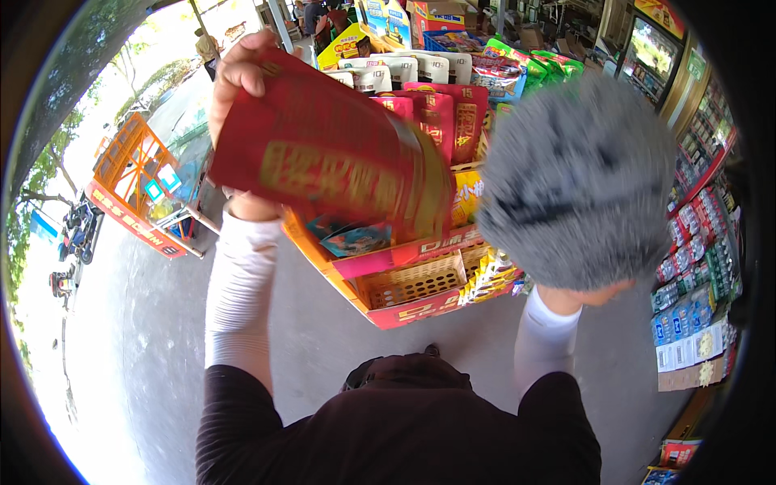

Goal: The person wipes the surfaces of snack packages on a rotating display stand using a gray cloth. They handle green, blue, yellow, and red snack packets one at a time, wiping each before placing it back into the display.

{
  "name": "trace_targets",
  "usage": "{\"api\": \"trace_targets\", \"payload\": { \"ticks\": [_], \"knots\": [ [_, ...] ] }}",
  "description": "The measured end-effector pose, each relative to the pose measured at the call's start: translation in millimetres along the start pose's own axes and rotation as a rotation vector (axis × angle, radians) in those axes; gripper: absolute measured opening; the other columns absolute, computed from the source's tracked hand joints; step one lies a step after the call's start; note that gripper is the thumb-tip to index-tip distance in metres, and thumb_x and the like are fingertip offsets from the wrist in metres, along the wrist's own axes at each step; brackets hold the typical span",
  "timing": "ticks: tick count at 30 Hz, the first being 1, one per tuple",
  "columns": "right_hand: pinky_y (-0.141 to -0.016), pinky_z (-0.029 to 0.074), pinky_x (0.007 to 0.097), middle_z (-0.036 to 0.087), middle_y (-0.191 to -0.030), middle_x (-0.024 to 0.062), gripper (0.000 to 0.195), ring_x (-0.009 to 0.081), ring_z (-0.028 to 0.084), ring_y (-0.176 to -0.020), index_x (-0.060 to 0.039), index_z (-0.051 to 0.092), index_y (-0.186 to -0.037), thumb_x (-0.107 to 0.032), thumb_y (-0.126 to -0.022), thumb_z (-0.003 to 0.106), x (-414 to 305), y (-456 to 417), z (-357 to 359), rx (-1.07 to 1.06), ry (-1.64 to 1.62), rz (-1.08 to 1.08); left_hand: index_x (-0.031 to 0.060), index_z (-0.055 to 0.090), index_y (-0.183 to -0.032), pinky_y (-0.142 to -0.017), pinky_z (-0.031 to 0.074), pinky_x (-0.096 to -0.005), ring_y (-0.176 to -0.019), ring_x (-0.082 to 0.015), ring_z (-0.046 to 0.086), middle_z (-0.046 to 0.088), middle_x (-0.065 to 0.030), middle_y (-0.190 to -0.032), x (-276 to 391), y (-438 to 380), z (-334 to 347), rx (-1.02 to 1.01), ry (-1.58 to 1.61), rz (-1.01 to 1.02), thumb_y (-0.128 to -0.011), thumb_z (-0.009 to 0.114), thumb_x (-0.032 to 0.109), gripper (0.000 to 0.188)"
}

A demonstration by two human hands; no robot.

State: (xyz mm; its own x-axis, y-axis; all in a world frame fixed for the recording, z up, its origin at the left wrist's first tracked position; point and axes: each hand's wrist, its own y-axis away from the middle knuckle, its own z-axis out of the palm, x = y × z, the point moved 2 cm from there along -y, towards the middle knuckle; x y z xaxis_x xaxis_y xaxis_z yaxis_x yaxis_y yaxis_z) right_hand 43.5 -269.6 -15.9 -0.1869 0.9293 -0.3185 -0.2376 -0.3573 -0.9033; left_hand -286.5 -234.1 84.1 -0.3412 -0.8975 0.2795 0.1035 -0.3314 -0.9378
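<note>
Raised at the upper left, my left hand grips a red foil snack pouch by its end, with the thumb over the near face. The pouch is tilted, blurred and bears large gold writing. A fluffy grey cloth or duster hides most of my right hand; only part near the wrist shows below it. That hand seems to hold the cloth, which is also blurred. Behind both hands stands an orange and red display rack, with red upright pouches and white pouches in its upper rows.
Teal packets lie in a middle tier, above a perforated basket. Yellow packets hang at the rack's front. An orange-framed stand is to the left. Shrink-wrapped bottles and cartons are stacked at the right. People stand far back.
</note>
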Motion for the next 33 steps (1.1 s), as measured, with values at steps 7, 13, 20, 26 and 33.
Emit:
{"api": "trace_targets", "payload": {
  "ticks": [7,13,20,26,33],
  "knots": [
    [-0.112,0.022,0.0526,0.031,-0.145,0.0221,0.083,0.0434,0.027,-0.135,0.0004,0.037,-0.14,-0.045,-0.078,0.07,-14.5,-8.1,141.3,-0.88,-0.064,0.075,0.0081,0.057,-0.085,-0.089,0.05,-0.0425,-0.104,-0.0272,0.057,0.056,-0.0092,-0.12,-71.6,51.4,-68.0,0.076,0.287,-0.154,-0.09,0.06,0.019,0.012],
    [-0.113,0.02,0.0527,0.029,-0.147,0.0227,0.088,0.0441,0.024,-0.137,0.0004,0.036,-0.14,-0.042,-0.074,0.075,-9.6,43.1,115.5,-0.794,0.01,0.274,0.0075,0.057,-0.084,-0.086,0.051,-0.0404,-0.098,-0.0262,0.057,0.058,-0.008,-0.112,-24.1,50.8,10.0,0.351,0.177,0.116,-0.089,0.06,0.019,0.013],
    [-0.111,0.027,0.0517,0.035,-0.143,0.0229,0.08,0.0401,0.033,-0.133,0.0015,0.033,-0.14,-0.036,-0.078,0.066,13.1,134.8,83.4,-0.489,-0.058,0.585,-0.0022,0.056,-0.068,-0.084,0.04,-0.0291,-0.096,-0.0198,0.05,0.056,-0.0158,-0.106,-11.4,48.0,78.3,0.315,-0.682,0.127,-0.073,0.04,-0.002,0.016],
    [-0.108,0.034,0.0509,0.04,-0.14,0.0231,0.073,0.0366,0.04,-0.129,0.0025,0.031,-0.141,-0.031,-0.082,0.058,8.2,164.9,20.4,-0.098,-0.58,1.128,0.0008,0.065,-0.089,-0.091,0.04,-0.0316,-0.109,-0.0258,0.05,0.052,-0.0177,-0.118,-10.1,50.2,106.1,0.291,-0.825,-0.029,-0.074,0.047,-0.005,0.024],
    [-0.102,0.042,0.0411,0.051,-0.132,0.0178,0.056,0.0266,0.053,-0.12,0.003,0.04,-0.135,-0.024,-0.088,0.051,-3.5,116.9,-1.6,0.065,-0.644,1.149,0.0028,0.042,-0.134,-0.092,0.051,-0.0409,-0.106,-0.0244,0.061,0.059,-0.0141,-0.121,-7.3,112.2,74.5,0.517,0.296,-0.778,-0.089,0.058,0.013,0.048]
  ]
}}
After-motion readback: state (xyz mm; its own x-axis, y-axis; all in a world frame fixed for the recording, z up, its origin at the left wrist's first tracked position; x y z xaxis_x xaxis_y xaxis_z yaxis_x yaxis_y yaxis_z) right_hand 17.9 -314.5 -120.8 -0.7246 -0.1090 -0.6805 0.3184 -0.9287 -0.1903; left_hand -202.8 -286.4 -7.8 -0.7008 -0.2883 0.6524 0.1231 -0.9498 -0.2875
